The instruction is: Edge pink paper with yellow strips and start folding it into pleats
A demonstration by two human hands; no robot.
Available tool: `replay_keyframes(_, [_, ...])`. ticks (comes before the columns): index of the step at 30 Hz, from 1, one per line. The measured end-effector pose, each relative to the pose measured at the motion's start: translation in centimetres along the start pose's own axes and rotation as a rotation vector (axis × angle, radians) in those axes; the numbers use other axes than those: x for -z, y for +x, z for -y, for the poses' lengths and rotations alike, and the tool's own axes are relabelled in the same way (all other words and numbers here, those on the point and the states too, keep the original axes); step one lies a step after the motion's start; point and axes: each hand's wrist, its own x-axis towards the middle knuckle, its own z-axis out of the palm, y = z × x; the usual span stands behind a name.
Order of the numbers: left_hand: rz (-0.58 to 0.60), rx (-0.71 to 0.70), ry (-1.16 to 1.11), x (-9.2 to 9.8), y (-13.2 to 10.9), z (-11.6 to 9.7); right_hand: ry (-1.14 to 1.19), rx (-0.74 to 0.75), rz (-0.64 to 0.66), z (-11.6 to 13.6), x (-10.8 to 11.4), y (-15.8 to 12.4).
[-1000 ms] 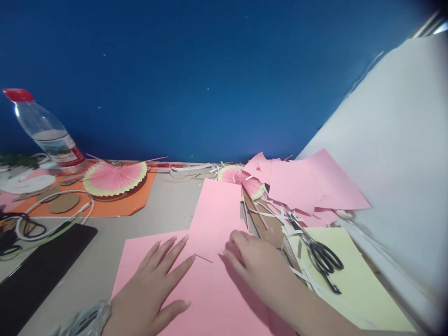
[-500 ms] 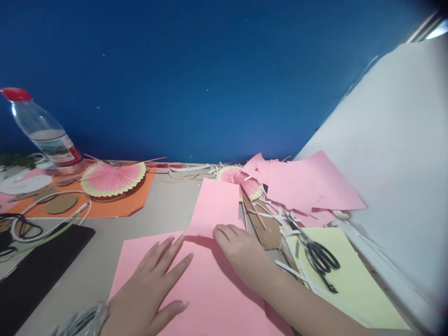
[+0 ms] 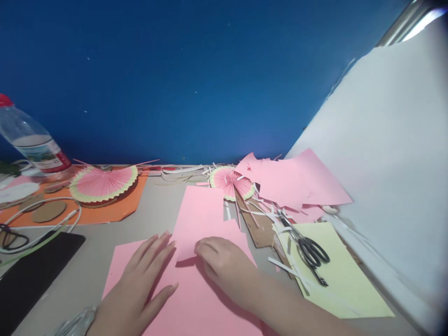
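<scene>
Head view, left hand (image 3: 140,284) flat on pink sheet (image 3: 196,298), right hand (image 3: 224,266) flat pressing its folded edge, scissors (image 3: 308,249) near.

The left hand (image 3: 138,289) and the right hand (image 3: 227,268) cover part of the pink paper (image 3: 196,298), the picture's bottom edge cuts that paper off, and the left edge cuts off the bottle (image 3: 31,142) and its red cap.
</scene>
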Motion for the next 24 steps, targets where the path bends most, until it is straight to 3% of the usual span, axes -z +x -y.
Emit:
replay_keyframes(5, [-0.009,0.002,0.067,0.2,0.3,-0.1,-0.028,0.008,0.017,-0.2,0.3,-0.3])
replay_keyframes(12, [-0.060,-0.203,0.343,0.5,0.4,-0.5,-0.101,0.021,0.188,0.4,0.6,-0.3])
replay_keyframes(17, [-0.055,-0.234,0.382,0.8,0.4,-0.5,-0.049,-0.045,0.295,0.0,0.6,0.0])
replay_keyframes(24, [-0.055,-0.250,0.384,0.9,0.6,-0.5,-0.022,-0.050,0.312,-0.3,0.2,0.8])
